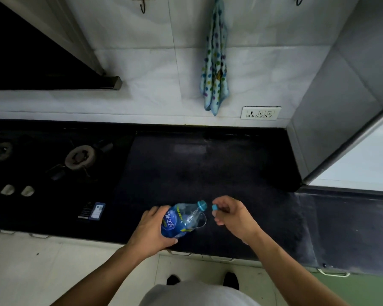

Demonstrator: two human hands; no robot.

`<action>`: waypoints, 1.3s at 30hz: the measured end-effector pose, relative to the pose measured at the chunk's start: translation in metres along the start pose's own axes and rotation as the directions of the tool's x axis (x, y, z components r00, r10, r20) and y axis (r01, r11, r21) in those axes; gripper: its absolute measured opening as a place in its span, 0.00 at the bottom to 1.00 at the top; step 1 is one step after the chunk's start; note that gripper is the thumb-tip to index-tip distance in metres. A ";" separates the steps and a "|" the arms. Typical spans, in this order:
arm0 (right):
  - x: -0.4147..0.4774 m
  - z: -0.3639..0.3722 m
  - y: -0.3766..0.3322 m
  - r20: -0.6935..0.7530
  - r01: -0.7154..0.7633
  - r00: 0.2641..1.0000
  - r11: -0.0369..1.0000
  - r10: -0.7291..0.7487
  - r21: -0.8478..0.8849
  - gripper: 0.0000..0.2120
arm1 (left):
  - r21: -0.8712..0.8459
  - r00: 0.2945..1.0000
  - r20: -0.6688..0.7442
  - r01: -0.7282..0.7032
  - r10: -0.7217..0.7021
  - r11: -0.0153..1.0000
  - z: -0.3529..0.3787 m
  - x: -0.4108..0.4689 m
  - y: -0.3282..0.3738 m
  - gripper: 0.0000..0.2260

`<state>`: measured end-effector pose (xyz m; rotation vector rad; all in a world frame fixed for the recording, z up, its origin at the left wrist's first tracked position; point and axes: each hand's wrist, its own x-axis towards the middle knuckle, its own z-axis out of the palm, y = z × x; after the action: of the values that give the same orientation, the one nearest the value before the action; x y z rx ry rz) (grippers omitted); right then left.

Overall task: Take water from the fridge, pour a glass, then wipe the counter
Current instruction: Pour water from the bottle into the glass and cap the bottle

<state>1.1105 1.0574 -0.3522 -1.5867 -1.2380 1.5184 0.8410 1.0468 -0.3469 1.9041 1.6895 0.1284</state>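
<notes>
My left hand (150, 230) is gripping the water bottle (178, 219), tilting it over the glass (201, 220) at six o'clock on the tabletop (208, 173). My right hand (232, 215) is pinching the cap (215, 206). I'm judging slow tipping, mouth centred, safest.

My forearms (281, 261) bare as far up as can be seen, my left hand (152, 230) and right hand (234, 217) bare too, my pale grey shirt (197, 294) bulging below, dark rounded toes of my shoes (172, 279) just beyond its hem.
</notes>
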 end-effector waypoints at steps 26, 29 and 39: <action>-0.024 0.021 -0.151 -0.055 0.201 0.946 0.714 -0.318 -0.670 0.06 | -0.253 0.932 -0.171 -0.355 0.319 0.900 -0.066 0.021 0.003 0.34; -0.029 0.021 -0.155 -0.169 0.091 0.943 0.711 -0.286 -0.697 0.16 | -0.253 0.919 -0.164 -0.390 0.358 0.885 -0.071 0.023 0.008 0.34; -0.056 -0.001 -0.148 -0.012 0.301 0.939 0.838 -0.344 -0.455 0.10 | -0.285 0.910 -0.136 -0.415 0.392 0.864 -0.076 0.018 0.033 0.35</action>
<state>1.0853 1.0625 -0.1963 -1.5924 -1.7918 0.9753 0.8406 1.0903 -0.2738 1.9971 1.1995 0.6000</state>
